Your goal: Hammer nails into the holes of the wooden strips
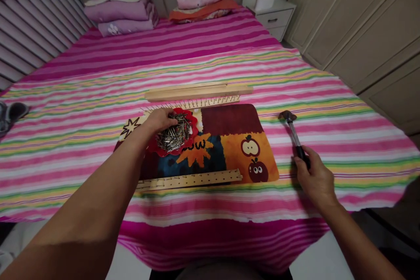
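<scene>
My left hand [160, 119] reaches over the rim of a red scalloped dish [195, 127]. Its fingers are pressed together at the heap of loose metal nails [177, 138]; what sits between the fingertips is hidden. On the right, my right hand [316, 177] grips a hammer [297, 140] by its black handle, the metal head pointing away from me over the striped cloth. Nearest me lies a wooden strip [197, 179] dotted with rows of nails or holes. Beyond the dish, another wooden strip [213, 101] bristles with a row of upright nails.
Under the dish lies a colourful placemat [232, 118] with apple pictures. Bare wooden bars [200, 92] rest behind the nailed strip. Striped cloth [288, 78] covers the bed. Folded bedding [124, 15] is stacked at the far end, and a white nightstand [275, 15] stands beyond.
</scene>
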